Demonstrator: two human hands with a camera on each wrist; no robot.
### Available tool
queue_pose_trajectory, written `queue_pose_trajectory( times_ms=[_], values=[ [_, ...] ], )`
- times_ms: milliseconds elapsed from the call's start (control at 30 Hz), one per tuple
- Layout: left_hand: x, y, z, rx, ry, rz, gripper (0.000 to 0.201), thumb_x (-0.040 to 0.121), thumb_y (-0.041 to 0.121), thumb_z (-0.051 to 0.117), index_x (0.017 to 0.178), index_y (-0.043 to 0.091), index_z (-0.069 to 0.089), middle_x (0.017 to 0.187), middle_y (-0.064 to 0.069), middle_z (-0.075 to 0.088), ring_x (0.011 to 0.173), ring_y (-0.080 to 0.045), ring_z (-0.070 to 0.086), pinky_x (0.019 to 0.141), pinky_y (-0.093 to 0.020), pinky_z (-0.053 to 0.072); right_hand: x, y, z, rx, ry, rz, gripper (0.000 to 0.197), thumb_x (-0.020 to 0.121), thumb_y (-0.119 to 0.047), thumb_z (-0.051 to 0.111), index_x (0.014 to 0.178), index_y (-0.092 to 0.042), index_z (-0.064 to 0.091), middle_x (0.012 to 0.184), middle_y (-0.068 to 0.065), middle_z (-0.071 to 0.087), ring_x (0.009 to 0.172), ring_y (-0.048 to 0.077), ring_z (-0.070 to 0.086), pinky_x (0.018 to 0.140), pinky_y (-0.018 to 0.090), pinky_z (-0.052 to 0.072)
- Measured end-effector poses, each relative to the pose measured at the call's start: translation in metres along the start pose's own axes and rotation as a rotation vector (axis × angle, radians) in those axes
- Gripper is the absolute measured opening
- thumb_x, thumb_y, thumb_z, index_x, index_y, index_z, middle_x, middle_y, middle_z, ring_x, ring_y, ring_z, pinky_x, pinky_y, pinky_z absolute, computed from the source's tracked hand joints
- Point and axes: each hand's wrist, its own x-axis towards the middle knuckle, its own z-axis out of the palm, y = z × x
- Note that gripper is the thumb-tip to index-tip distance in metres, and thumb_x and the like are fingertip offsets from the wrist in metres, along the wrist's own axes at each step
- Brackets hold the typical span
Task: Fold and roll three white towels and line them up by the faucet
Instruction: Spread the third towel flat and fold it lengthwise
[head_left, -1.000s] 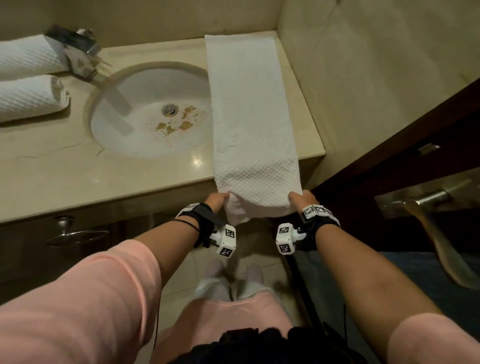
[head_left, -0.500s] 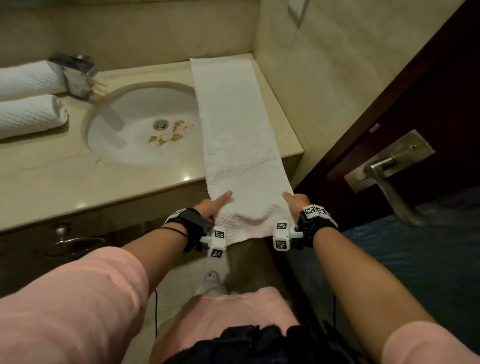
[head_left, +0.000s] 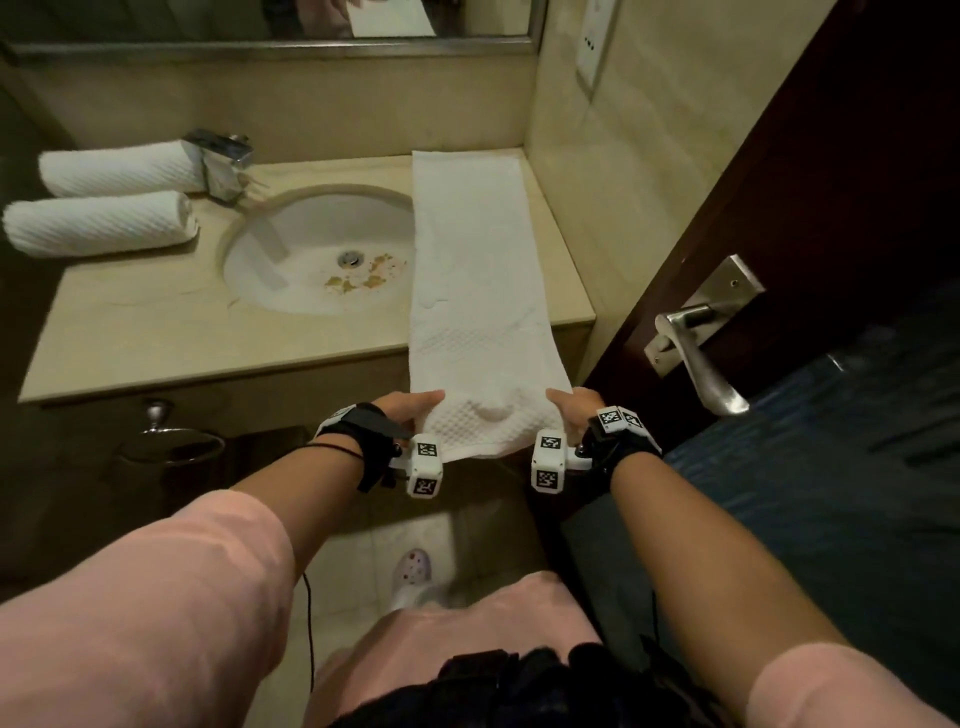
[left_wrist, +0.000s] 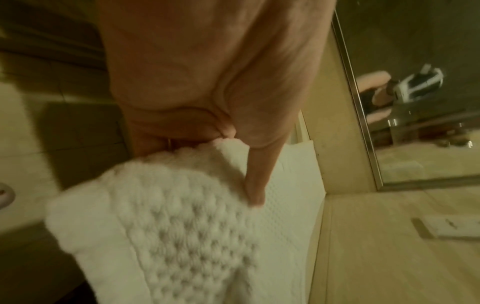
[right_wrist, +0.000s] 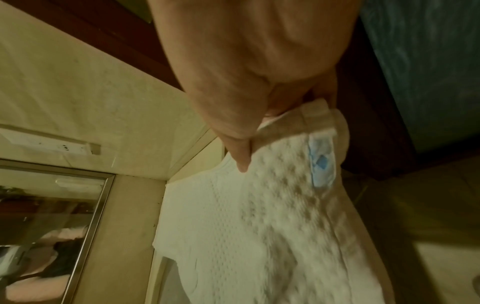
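Note:
A long white folded towel (head_left: 478, 270) lies along the right side of the counter (head_left: 156, 332), its near end hanging past the front edge. My left hand (head_left: 410, 408) pinches the near left corner, thumb on top (left_wrist: 257, 185). My right hand (head_left: 574, 408) pinches the near right corner (right_wrist: 241, 158), where a blue label (right_wrist: 320, 164) shows. Two rolled white towels (head_left: 122, 169) (head_left: 101, 223) lie side by side left of the chrome faucet (head_left: 221, 163).
A round sink (head_left: 322, 254) with brown stains sits in the middle of the counter. A tiled wall (head_left: 597, 182) bounds the counter on the right. A dark door with a metal lever handle (head_left: 696, 343) stands close to my right hand. A mirror (head_left: 260, 21) hangs above.
The near end of the towel was bunched between my hands a second ago and is now spread flat and taut. The head view has tilted up, showing mirror and door handle.

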Motion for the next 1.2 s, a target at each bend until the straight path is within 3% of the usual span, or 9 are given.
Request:
queue_pose_trajectory(
  times_ms=[67, 167, 333, 433, 600, 767, 933, 1067, 1200],
  values=[
    [-0.077, 0.016, 0.017, 0.012, -0.011, -0.011, 0.062, 0.062, 0.053, 0.082, 0.106, 0.013, 0.065, 0.103, -0.008, 0.07, 0.089, -0.025, 0.066, 0.072, -0.033, 0.052, -0.005, 0.007, 0.005, 0.071, 0.022, -0.04, 0.042, 0.095, -0.031, 0.054, 0.124, 0.0, 0.054, 0.115, 0.013, 0.061, 0.105, 0.034, 0.059, 0.085, 0.037, 0.048],
    [-0.11, 0.013, 0.03, 0.01, 0.037, -0.022, 0.024, 0.085, 0.034, 0.07, 0.089, 0.012, 0.061, 0.08, -0.004, 0.061, 0.068, -0.019, 0.055, 0.054, -0.028, 0.04, -0.012, 0.016, 0.011, 0.145, 0.059, -0.063, 0.038, 0.094, -0.026, 0.054, 0.118, 0.004, 0.058, 0.116, 0.016, 0.064, 0.105, 0.035, 0.061, 0.085, 0.037, 0.048],
    [-0.108, 0.003, 0.03, -0.174, -0.016, 0.009, 0.033, 0.091, 0.022, 0.062, 0.116, 0.0, 0.06, 0.078, -0.006, 0.07, 0.066, -0.019, 0.063, 0.062, -0.029, 0.05, -0.019, 0.031, 0.016, 0.267, 0.134, -0.098, 0.026, 0.092, -0.017, 0.058, 0.1, 0.007, 0.065, 0.107, 0.024, 0.067, 0.098, 0.038, 0.065, 0.082, 0.044, 0.052],
    [-0.11, -0.004, 0.037, -0.389, -0.033, 0.032, 0.03, 0.099, 0.006, 0.046, 0.127, -0.004, 0.048, 0.106, -0.015, 0.064, 0.085, -0.024, 0.061, 0.074, -0.028, 0.053, -0.021, 0.04, 0.017, 0.354, 0.194, -0.121, 0.018, 0.091, -0.013, 0.06, 0.098, 0.004, 0.063, 0.106, 0.026, 0.067, 0.096, 0.038, 0.066, 0.086, 0.049, 0.054],
    [-0.109, -0.018, 0.04, -0.457, 0.101, 0.019, 0.021, 0.099, 0.023, 0.048, 0.114, 0.008, 0.051, 0.088, -0.009, 0.059, 0.069, -0.018, 0.057, 0.036, -0.018, 0.048, -0.024, 0.053, 0.013, 0.53, 0.224, -0.111, 0.023, 0.088, -0.012, 0.064, 0.109, -0.008, 0.057, 0.102, 0.012, 0.066, 0.085, 0.027, 0.067, 0.065, 0.035, 0.057],
    [-0.103, -0.025, 0.04, -0.68, 0.069, 0.025, 0.029, 0.1, 0.012, 0.046, 0.128, 0.004, 0.048, 0.124, -0.015, 0.057, 0.113, -0.03, 0.058, 0.046, -0.025, 0.056, -0.026, 0.066, 0.014, 0.499, 0.288, -0.157, 0.011, 0.087, -0.016, 0.066, 0.094, -0.013, 0.059, 0.098, 0.01, 0.067, 0.073, 0.016, 0.064, 0.053, 0.025, 0.05],
    [-0.104, -0.023, 0.039, -0.785, 0.052, 0.018, 0.032, 0.097, 0.008, 0.05, 0.127, -0.003, 0.049, 0.128, -0.021, 0.056, 0.114, -0.034, 0.057, 0.056, -0.032, 0.059, -0.026, 0.072, 0.013, 0.578, 0.249, -0.129, 0.011, 0.088, -0.012, 0.067, 0.08, -0.013, 0.06, 0.092, 0.012, 0.067, 0.07, 0.018, 0.065, 0.062, 0.024, 0.055],
    [-0.103, -0.021, 0.036, -0.767, 0.054, 0.007, 0.03, 0.096, 0.01, 0.053, 0.123, -0.001, 0.052, 0.129, -0.019, 0.056, 0.115, -0.034, 0.057, 0.08, -0.033, 0.056, -0.026, 0.074, 0.013, 0.568, 0.219, -0.123, 0.008, 0.087, -0.012, 0.069, 0.086, -0.008, 0.062, 0.087, 0.01, 0.068, 0.069, 0.015, 0.066, 0.061, 0.021, 0.052],
    [-0.101, -0.021, 0.035, -0.745, 0.069, -0.043, 0.021, 0.094, 0.012, 0.056, 0.111, -0.001, 0.055, 0.123, -0.019, 0.058, 0.112, -0.033, 0.059, 0.065, -0.031, 0.06, -0.022, 0.078, 0.013, 0.572, 0.187, -0.103, 0.008, 0.085, -0.009, 0.07, 0.083, -0.007, 0.062, 0.09, 0.015, 0.068, 0.072, 0.018, 0.067, 0.065, 0.023, 0.054]
  ],
)
